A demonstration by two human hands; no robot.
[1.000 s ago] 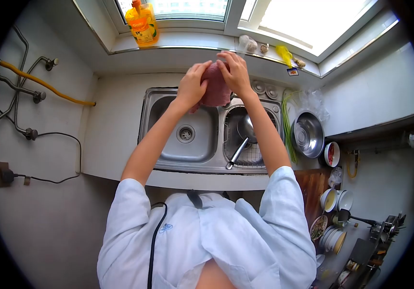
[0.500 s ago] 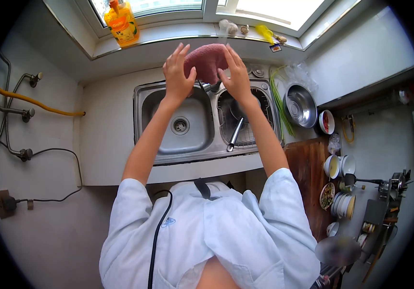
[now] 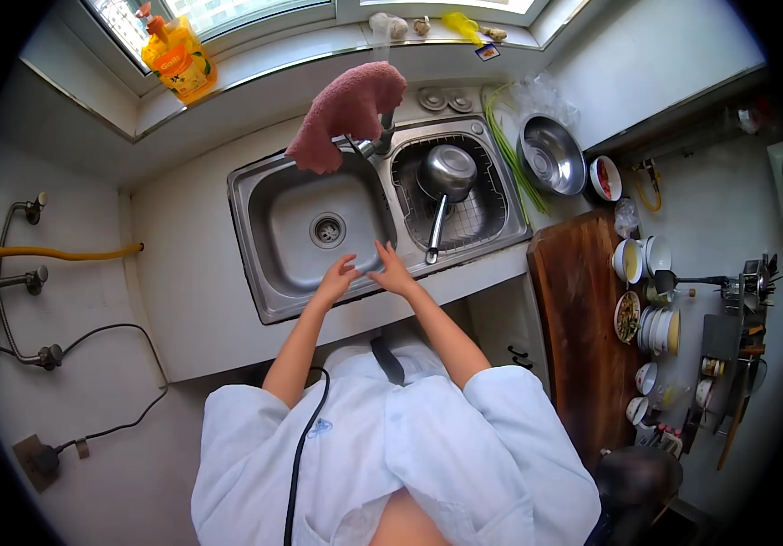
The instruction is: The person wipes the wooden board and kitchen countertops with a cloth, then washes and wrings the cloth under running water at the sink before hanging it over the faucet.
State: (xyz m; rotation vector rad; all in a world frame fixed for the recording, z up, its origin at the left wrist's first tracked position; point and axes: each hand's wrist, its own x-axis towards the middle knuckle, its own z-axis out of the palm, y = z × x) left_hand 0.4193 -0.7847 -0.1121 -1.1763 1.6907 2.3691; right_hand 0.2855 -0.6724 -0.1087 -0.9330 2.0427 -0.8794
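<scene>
A pink cloth (image 3: 344, 111) drapes over the faucet (image 3: 379, 144) behind the double sink, out of reach of both hands. Over the front rim of the left sink basin (image 3: 287, 223), my left hand (image 3: 339, 278) holds nothing, its fingers apart and slightly bent. Close to its right, my right hand (image 3: 395, 272) is likewise bare, fingers spread toward the basin. A steel saucepan (image 3: 449, 171) lies upside down on a wire rack in the right basin, its handle pointing toward me.
Spring onions (image 3: 512, 150), a steel bowl (image 3: 552, 155) and a bowl of red food (image 3: 605, 178) stand right of the sink. A wooden board (image 3: 583, 318) lies nearer, with several dishes beside it. An orange bottle (image 3: 179, 64) is on the windowsill.
Both hands have let go of the pink cloth, which now hangs on the faucet, and have drawn back to the sink's front edge. The view has turned and shifted, uncovering the saucepan.
</scene>
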